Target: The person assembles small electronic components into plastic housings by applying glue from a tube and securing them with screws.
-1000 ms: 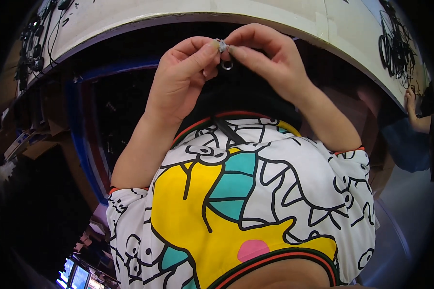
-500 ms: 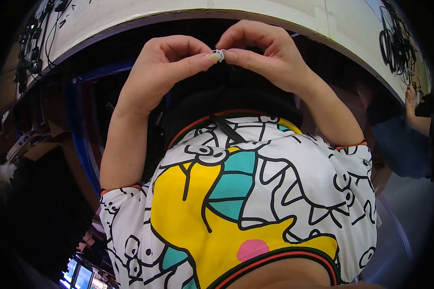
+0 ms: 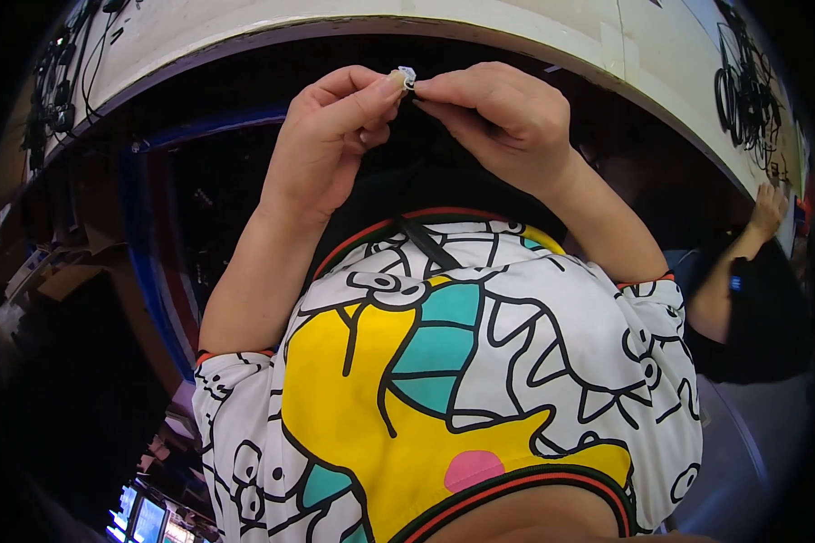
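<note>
A small white piece (image 3: 407, 73) with a thin dark loop at its lower side sits between my hands, in front of the table edge. It is too small to tell its kind. My left hand (image 3: 335, 118) pinches it between thumb and index finger, the other fingers curled below. From the right, my right hand (image 3: 507, 113) brings its closed index finger and thumb up against the piece's lower side, at the dark loop. Whatever its fingertips grip there is too small to make out.
A pale table (image 3: 534, 29) curves across the top. Black cables lie on it at the left (image 3: 63, 104) and in a coiled bundle (image 3: 743, 100) at the right. Another person's arm (image 3: 729, 281) reaches to the table at the right. Cardboard boxes (image 3: 77, 285) stand low at the left.
Both my hands have turned, and the white piece has risen slightly toward the table. My right fingers have shifted to its lower side. The other person's arm has come further into view.
</note>
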The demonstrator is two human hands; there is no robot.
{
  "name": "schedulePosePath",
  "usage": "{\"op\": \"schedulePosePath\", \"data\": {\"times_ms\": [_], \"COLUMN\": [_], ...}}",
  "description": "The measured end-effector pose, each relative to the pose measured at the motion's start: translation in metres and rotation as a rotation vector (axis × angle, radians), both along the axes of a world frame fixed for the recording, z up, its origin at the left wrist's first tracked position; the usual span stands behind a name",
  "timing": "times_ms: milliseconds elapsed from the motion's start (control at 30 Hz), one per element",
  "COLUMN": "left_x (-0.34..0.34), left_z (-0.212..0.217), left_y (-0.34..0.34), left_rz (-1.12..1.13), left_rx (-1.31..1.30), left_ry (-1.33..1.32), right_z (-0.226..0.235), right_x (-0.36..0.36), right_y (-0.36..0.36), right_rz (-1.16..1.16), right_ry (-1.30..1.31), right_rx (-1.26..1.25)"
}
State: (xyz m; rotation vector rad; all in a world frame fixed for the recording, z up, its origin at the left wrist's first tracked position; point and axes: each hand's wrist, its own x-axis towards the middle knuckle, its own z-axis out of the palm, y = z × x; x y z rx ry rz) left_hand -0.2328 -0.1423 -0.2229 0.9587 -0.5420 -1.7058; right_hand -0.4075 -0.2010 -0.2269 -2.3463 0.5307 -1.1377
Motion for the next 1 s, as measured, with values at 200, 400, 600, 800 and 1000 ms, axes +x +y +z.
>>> {"op": "schedulePosePath", "data": {"times_ms": [200, 400, 600, 800, 1000], "left_x": [0.001, 0.005, -0.001, -0.036, -0.025], "left_z": [0.001, 0.006, -0.005, -0.015, 0.017], "left_y": [0.001, 0.005, -0.004, 0.002, -0.006], "left_rz": [-0.021, -0.063, 0.100, 0.114, 0.166], "left_rx": [-0.024, -0.114, -0.205, -0.497, -0.457], "left_ry": [0.026, -0.157, -0.316, -0.247, -0.075], "right_z": [-0.001, 0.004, 0.008, 0.029, 0.058], "right_x": [0.001, 0.006, 0.005, 0.007, -0.005], "right_y": [0.002, 0.008, -0.009, -0.007, -0.009], "right_rz": [-0.013, -0.001, 0.148, 0.167, 0.125], "right_ry": [-0.033, -0.033, -0.180, -0.475, -0.267], "right_rx": [-0.005, 0.216, 0.763, 1.196, 0.194]}}
